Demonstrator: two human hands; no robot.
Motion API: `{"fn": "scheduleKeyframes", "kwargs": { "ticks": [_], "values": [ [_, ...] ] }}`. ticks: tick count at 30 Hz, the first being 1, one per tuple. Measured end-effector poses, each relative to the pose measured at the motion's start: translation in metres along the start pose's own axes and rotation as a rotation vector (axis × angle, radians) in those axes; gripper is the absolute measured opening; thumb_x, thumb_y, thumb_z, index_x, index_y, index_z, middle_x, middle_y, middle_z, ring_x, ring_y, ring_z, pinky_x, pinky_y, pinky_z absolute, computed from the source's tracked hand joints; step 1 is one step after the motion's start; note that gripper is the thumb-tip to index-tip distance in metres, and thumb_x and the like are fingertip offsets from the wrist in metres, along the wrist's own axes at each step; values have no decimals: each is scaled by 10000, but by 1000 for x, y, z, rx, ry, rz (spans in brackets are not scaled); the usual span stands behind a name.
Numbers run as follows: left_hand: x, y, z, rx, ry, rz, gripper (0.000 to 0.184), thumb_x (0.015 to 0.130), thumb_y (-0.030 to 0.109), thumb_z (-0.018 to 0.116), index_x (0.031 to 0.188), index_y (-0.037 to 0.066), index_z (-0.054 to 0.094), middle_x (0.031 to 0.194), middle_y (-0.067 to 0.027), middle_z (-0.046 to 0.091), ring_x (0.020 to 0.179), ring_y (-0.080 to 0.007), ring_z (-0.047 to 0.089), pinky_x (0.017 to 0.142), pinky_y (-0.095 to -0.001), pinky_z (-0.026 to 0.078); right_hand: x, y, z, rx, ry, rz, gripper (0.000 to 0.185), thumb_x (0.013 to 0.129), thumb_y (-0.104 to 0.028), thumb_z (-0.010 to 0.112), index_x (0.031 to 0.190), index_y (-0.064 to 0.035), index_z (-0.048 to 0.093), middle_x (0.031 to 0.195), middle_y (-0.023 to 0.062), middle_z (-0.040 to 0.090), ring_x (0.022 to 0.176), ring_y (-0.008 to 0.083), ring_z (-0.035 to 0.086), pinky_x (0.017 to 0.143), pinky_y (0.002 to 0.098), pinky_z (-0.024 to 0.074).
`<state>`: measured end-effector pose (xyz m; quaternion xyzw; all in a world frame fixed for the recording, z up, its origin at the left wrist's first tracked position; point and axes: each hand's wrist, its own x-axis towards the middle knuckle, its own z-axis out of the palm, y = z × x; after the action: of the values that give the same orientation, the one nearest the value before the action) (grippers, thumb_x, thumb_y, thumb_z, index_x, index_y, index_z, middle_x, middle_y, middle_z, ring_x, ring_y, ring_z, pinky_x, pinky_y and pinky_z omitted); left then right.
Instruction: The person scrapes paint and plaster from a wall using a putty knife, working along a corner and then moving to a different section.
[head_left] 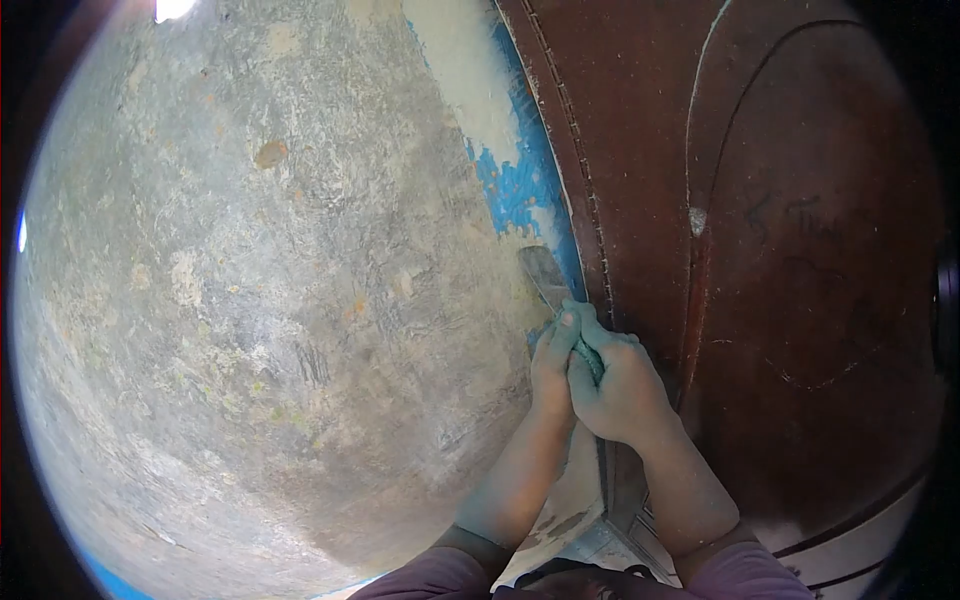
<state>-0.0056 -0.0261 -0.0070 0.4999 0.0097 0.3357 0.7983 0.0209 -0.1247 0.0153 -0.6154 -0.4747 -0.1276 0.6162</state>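
Observation:
Both hands are closed together round a scraper (542, 272), whose flat metal blade points up and left against the wall (330, 250). My left hand (554, 358) wraps the handle from the left. On the right side my right hand (615, 375) grips the same green handle, part of which shows between the hands. Just above the blade is a strip of blue paint (522, 190) with ragged edges, beside bare grey and cream plaster. The blade's tip lies at the lower end of that strip.
A dark brown wooden door (800, 250) with carved curved lines fills the right side, its beaded frame edge (575, 130) running close beside my hands. Pale floor tiles (600, 545) show below, between my forearms.

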Motion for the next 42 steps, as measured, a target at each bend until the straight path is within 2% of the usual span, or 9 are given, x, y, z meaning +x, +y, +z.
{"fn": "scheduleKeyframes", "kwargs": {
  "ticks": [6, 8, 21, 24, 27, 29, 33, 38, 42],
  "values": [
    [18, 14, 2, -209, -196, -133, 336, 896, 349, 501, 1028, 43, 545, 892, -39, 556, 806, -122, 535, 725, -250, 425, 18, -10, 0, -116, 15, 42, 329, 747, -78, 513, 1051, 42, 550, 774, 263, 575, 740, 412, 586, 653, 416, 471],
    [4, 13, 13, -21, 13, -11, 323, 893, 348, 505, 1019, 54, 549, 896, -33, 556, 815, -117, 534, 736, -253, 425, 8, -16, -10, -63, 0, 49, 340, 741, -83, 518, 1056, 37, 556, 790, 265, 575, 755, 415, 580, 664, 421, 465],
    [-16, 18, 19, -26, 29, -62, 286, 879, 313, 531, 919, 32, 568, 754, -81, 595, 663, -144, 575, 618, -268, 465, -19, -4, -4, 42, -49, 70, 435, 778, -115, 518, 1194, 8, 486, 906, 261, 588, 778, 440, 579, 674, 445, 484],
    [-16, 17, 3, 171, 66, 63, 254, 862, 275, 568, 844, 22, 589, 746, -91, 609, 642, -153, 587, 597, -262, 472, -34, -3, 3, -83, 82, -122, 411, 812, -123, 499, 1205, -7, 476, 921, 248, 593, 777, 461, 569, 665, 450, 482],
    [-14, 24, -3, 337, 92, 160, 242, 851, 252, 588, 797, 17, 602, 736, -95, 616, 627, -155, 593, 587, -259, 478, -35, 0, 10, 153, 65, -20, 356, 849, -117, 461, 1184, 0, 483, 851, 182, 613, 665, 368, 604, 604, 404, 487],
    [-13, 36, 4, 262, 27, 63, 248, 862, 254, 567, 845, 8, 593, 739, -92, 605, 641, -162, 594, 593, -263, 482, -29, 7, 8, 841, -185, 475, 305, 873, -96, 430, 1146, 20, 502, 764, 112, 593, 569, 142, 565, 530, 241, 448],
    [-4, 52, 6, 201, -93, -117, 228, 880, 237, 531, 853, 12, 560, 743, -100, 594, 650, -179, 597, 596, -275, 489, -32, 13, 24, 1067, -178, 555, 282, 888, -102, 416, 1130, 27, 482, 786, 49, 543, 594, 118, 486, 574, 276, 451],
    [3, 54, 9, 167, -66, -90, 166, 895, 187, 486, 840, 33, 509, 758, -98, 578, 719, -214, 610, 644, -312, 501, -34, 13, 46, 369, 187, -35, 396, 836, -132, 492, 1187, 25, 398, 1095, 213, 501, 969, 297, 541, 846, 373, 428],
    [4, 58, 4, 118, -110, -137, 139, 882, 173, 507, 862, 36, 511, 788, -89, 574, 739, -215, 612, 647, -318, 501, -22, 8, 37, -105, 216, -250, 476, 827, -105, 521, 1235, 75, 356, 934, 171, 596, 727, 319, 623, 678, 336, 499]
  ]
}}
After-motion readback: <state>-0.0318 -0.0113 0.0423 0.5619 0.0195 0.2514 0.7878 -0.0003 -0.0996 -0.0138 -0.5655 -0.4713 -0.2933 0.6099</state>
